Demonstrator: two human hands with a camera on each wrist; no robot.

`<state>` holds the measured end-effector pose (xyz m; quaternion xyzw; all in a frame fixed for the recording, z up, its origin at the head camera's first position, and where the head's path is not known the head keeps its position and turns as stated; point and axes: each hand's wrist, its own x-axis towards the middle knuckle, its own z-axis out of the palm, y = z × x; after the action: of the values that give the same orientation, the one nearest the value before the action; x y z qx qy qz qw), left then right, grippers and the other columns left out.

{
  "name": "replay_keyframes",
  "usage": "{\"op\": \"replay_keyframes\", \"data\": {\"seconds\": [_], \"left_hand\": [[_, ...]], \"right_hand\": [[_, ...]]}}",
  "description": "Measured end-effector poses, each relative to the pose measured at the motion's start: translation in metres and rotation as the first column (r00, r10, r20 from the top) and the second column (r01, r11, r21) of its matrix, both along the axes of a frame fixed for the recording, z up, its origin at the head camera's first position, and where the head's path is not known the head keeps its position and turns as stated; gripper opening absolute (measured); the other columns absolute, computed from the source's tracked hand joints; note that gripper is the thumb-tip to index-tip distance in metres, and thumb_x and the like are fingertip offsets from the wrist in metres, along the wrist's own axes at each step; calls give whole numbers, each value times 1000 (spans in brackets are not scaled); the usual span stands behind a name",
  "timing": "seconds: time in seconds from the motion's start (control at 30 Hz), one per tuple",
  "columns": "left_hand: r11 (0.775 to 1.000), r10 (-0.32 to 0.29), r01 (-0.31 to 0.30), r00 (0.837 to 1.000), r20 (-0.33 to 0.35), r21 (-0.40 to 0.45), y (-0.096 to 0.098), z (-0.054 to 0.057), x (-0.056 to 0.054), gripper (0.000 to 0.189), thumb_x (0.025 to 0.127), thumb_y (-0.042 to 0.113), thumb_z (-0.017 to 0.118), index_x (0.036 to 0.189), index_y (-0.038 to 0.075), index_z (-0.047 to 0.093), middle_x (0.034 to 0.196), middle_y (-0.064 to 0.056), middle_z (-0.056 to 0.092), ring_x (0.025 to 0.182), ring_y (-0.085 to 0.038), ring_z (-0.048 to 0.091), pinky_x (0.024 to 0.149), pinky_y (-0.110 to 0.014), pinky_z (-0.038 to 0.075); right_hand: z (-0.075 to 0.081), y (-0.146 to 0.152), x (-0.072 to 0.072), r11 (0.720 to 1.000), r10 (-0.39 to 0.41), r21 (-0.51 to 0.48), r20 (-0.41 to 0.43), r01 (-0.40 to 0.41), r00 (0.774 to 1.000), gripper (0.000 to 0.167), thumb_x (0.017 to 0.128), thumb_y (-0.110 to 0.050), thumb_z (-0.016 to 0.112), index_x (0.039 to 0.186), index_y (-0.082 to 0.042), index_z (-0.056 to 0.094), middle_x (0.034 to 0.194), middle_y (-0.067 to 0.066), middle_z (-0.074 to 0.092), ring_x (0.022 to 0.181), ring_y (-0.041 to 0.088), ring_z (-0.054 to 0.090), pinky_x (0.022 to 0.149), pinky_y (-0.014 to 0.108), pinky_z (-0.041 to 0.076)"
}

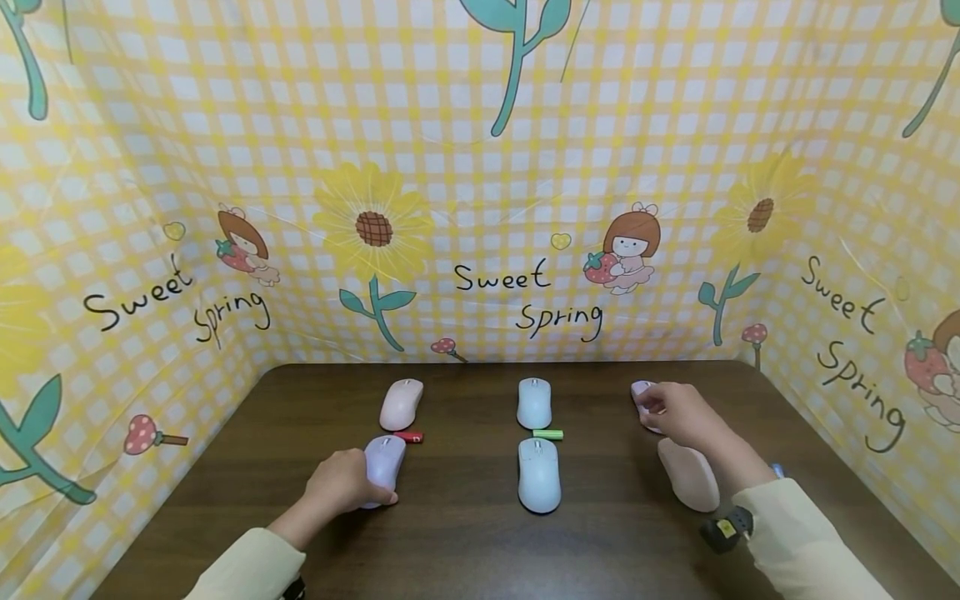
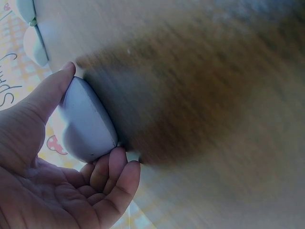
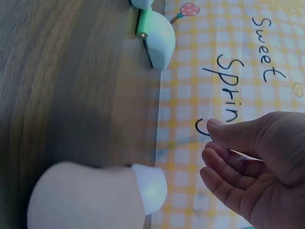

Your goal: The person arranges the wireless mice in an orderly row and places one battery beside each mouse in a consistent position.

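Note:
My left hand (image 1: 341,483) grips a purple computer mouse (image 1: 385,467) at the front left, thumb on one side and fingertips on the other. In the left wrist view this mouse (image 2: 90,121) rests between thumb and fingers. My right hand (image 1: 682,412) hovers over another purple mouse (image 1: 641,398) at the back right, partly hiding it. In the right wrist view the hand (image 3: 248,167) holds nothing, its fingers loosely bent and apart from that mouse (image 3: 153,188). A pink mouse (image 1: 690,479) lies below my right wrist.
A pink mouse (image 1: 402,404) lies at the back left. Two light blue mice, one behind (image 1: 535,404) and one in front (image 1: 539,479), lie mid-table. A red battery-like cylinder (image 1: 411,437) and a green one (image 1: 548,435) lie between the rows. Checked cloth (image 1: 480,192) surrounds the brown table (image 1: 465,550).

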<state>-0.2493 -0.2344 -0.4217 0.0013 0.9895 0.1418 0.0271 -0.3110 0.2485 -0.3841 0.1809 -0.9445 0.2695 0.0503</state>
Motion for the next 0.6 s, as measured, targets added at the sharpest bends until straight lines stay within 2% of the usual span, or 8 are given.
{"op": "replay_keyframes", "data": {"seconds": [0.2,0.4,0.6], "left_hand": [[1000,3,-3,1000,5,-7,1,1,0,61,60,47,88,82,-2,58,69,-7,54,60,-22,52,53,-38,44],[1000,1,-1,1000,0,-7,0,1,0,61,59,47,89,81,-1,58,69,-7,53,60,-22,51,53,-38,44],[1000,-1,1,1000,0,-13,0,0,0,61,59,48,89,81,-1,58,69,-7,54,60,-22,52,53,-39,44]], "right_hand": [[3,12,6,1000,-16,7,2,16,1000,20,85,-2,69,103,7,67,95,17,68,89,32,64,75,45,52],[5,24,12,999,-33,-28,32,34,999,22,86,-4,69,105,7,66,99,18,67,91,35,64,75,46,52],[3,35,13,998,-53,-15,-6,53,999,23,85,-5,70,104,8,67,96,17,68,89,33,65,76,48,51]]}}
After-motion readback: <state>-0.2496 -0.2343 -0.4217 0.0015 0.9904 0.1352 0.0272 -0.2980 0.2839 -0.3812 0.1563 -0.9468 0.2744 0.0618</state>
